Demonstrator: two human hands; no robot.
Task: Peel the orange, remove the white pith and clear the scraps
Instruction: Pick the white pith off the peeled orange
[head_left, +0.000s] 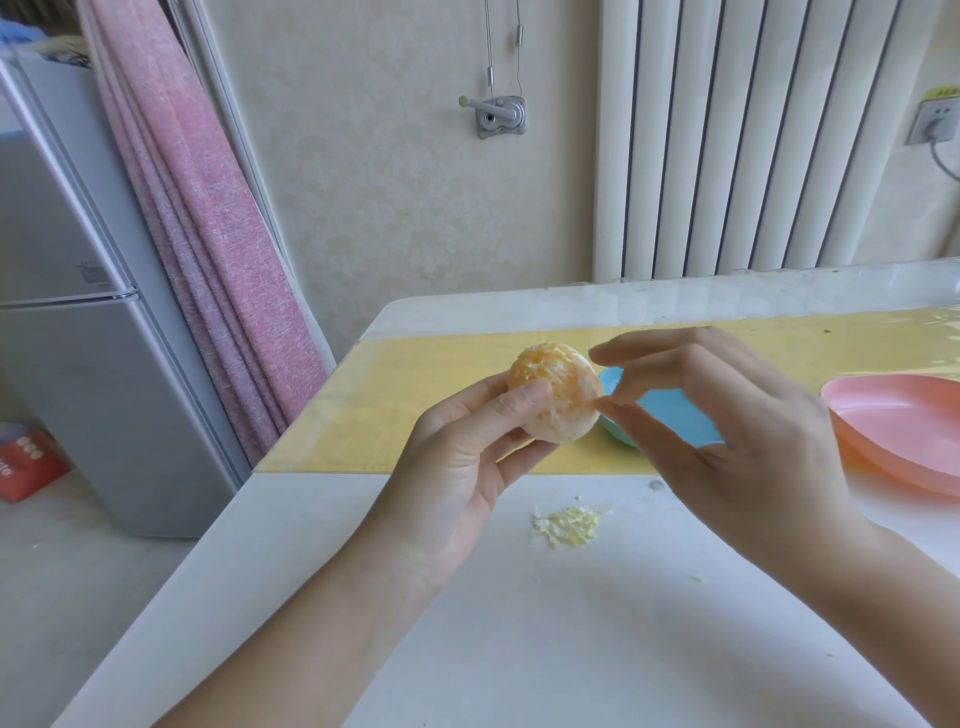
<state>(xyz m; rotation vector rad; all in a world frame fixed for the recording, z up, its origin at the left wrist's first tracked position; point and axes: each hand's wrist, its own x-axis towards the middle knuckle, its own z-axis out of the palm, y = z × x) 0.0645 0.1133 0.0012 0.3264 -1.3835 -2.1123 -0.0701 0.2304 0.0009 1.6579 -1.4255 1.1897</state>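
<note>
While the left hand (457, 457) grips the peeled orange (553, 397) with its streaked face exposed, the right hand (727, 431) pinches a pith strand (595, 402) at its right edge (probably to strip it). Below the orange lies a scrap pile (566, 525), and behind it a blue bowl (670, 415). No writing is legible.

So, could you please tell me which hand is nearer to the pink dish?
Right. The right hand hovers just left of the pink dish, pinching at the orange; the left hand holds the orange farther left.
</note>
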